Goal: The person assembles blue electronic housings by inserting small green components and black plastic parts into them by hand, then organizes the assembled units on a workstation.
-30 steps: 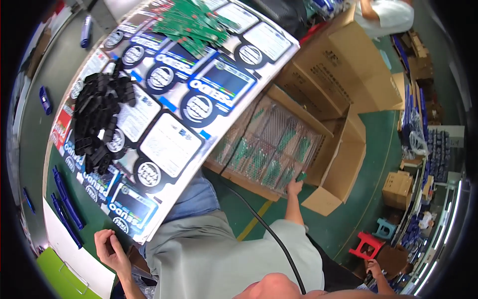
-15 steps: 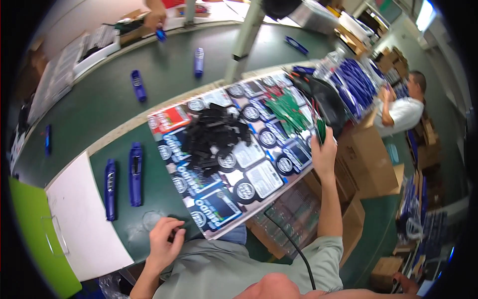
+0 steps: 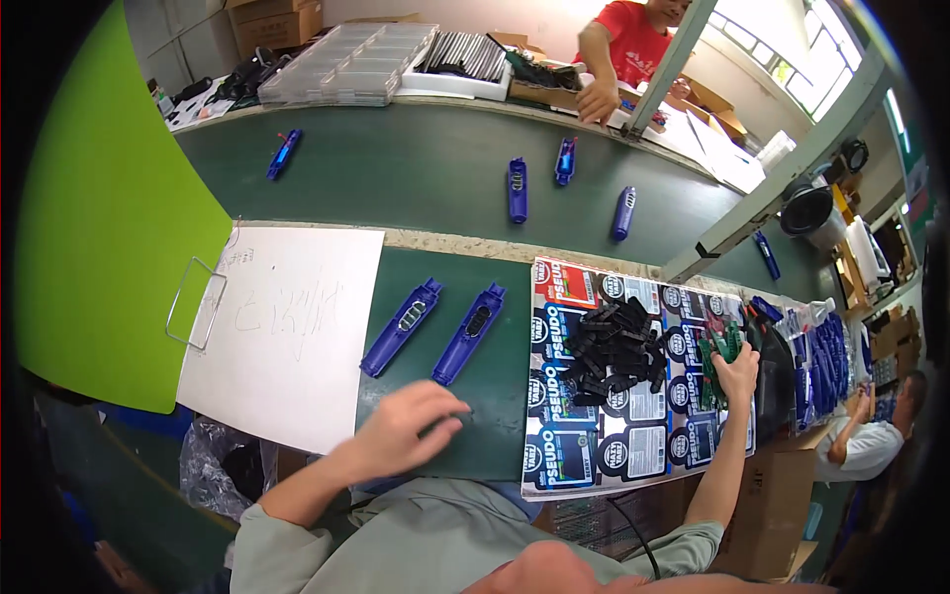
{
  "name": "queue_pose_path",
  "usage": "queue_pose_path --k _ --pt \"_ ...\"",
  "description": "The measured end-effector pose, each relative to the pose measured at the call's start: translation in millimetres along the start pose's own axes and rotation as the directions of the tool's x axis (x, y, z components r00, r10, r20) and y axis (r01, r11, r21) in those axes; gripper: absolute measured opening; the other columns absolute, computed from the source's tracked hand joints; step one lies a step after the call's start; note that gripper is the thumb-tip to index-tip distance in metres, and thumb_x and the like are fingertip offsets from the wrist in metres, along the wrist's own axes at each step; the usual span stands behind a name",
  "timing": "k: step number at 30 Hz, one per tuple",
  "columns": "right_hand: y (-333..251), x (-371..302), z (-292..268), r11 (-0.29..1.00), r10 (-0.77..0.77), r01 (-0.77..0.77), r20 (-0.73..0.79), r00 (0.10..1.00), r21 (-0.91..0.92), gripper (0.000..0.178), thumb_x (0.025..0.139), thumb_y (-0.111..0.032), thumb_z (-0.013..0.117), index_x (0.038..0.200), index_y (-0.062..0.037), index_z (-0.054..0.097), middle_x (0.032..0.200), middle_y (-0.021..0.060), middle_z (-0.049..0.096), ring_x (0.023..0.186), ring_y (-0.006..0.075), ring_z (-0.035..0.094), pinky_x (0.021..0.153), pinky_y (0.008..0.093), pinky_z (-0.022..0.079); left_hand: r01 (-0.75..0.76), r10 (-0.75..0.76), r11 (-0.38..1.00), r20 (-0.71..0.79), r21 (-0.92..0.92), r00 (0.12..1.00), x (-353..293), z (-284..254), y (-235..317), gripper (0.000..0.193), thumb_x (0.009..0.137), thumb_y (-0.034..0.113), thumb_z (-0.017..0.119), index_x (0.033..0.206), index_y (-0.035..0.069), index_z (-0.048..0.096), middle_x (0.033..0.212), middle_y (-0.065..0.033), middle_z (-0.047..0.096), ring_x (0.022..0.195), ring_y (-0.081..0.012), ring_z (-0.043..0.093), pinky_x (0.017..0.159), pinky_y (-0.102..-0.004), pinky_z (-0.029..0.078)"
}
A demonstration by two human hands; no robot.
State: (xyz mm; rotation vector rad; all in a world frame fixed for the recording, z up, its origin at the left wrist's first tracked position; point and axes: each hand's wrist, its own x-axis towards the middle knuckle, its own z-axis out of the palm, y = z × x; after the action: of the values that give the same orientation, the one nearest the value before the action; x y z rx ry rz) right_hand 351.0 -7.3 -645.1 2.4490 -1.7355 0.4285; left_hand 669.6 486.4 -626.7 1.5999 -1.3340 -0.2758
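My left hand point(image 3: 411, 431) hovers above the green bench with its fingers loosely stretched and nothing in them. Just beyond it lie two long blue plastic housings, the left one point(image 3: 401, 328) and the right one point(image 3: 469, 334), each with a slot in its face. My right hand point(image 3: 737, 376) reaches over the pile of thin green strips point(image 3: 709, 371), some with red bits, and its fingers close around several of them. The strips lie on a board with a printed sheet point(image 3: 648, 445). A heap of small black parts point(image 3: 614, 346) sits to their left.
A white sheet point(image 3: 287, 337) and a green panel with a wire handle point(image 3: 99, 218) are at left. Several blue housings point(image 3: 518, 190) lie on the far belt, with a co-worker's hand point(image 3: 598, 99) beyond. A post point(image 3: 732, 168), black bag point(image 3: 777, 371) and carton point(image 3: 757, 505) stand at right.
The view has swung left. My right hand, earlier lifted with green strips at the board's edge, is now down at the green pile. My left hand has moved toward the housings, fingers extended.
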Motion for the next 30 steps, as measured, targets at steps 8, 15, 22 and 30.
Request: queue_pose_path --k 8,15,22,30 --pt "-5 -23 -25 0.986 -0.153 0.142 -0.133 0.979 -0.086 0.063 0.075 -0.029 0.076 0.131 -0.0047 0.057 0.119 0.0176 0.058 0.111 0.0387 0.058 0.090 0.0505 0.048 0.191 -0.154 0.963 -0.188 0.193 0.970 55 -41 -55 0.019 0.087 0.003 0.070 0.105 -0.001 0.067 0.090 -0.0143 0.065 0.082 -0.0304 0.067 0.073 -0.0384 0.053" --pt "-134 -57 -43 0.763 -0.547 0.546 -0.106 0.830 0.346 0.026 0.086 -0.018 0.074 0.108 -0.0052 0.070 0.096 0.0118 0.068 0.091 0.0317 0.064 0.084 0.0444 0.047 0.316 -0.289 0.769 -0.139 0.556 0.947 46 -41 -73 0.055 0.081 0.022 0.078 0.127 -0.001 0.059 0.103 -0.0153 0.060 0.093 -0.0321 0.063 0.080 -0.0419 0.053" --pt "-214 -55 -35 0.553 -0.771 0.685 -0.019 0.636 0.474 0.025 0.083 -0.017 0.077 0.105 -0.0066 0.073 0.099 0.0100 0.065 0.100 0.0305 0.060 0.088 0.0416 0.050 0.398 -0.400 0.775 -0.106 0.490 0.910 45 -35 -87 0.061 0.081 0.019 0.078 0.131 -0.006 0.055 0.105 -0.0171 0.056 0.096 -0.0341 0.062 0.081 -0.0422 0.053" --pt "-220 -53 -23 0.577 -0.785 0.667 0.097 0.611 0.472 0.022 0.091 -0.008 0.067 0.111 -0.0010 0.069 0.101 0.0161 0.064 0.096 0.0351 0.063 0.087 0.0431 0.051 0.425 -0.488 0.746 0.012 -0.512 0.873 83 -15 -69 0.058 0.088 0.005 0.072 0.137 -0.003 0.042 0.109 -0.0141 0.058 0.078 -0.0180 0.065 0.064 -0.0305 0.055"
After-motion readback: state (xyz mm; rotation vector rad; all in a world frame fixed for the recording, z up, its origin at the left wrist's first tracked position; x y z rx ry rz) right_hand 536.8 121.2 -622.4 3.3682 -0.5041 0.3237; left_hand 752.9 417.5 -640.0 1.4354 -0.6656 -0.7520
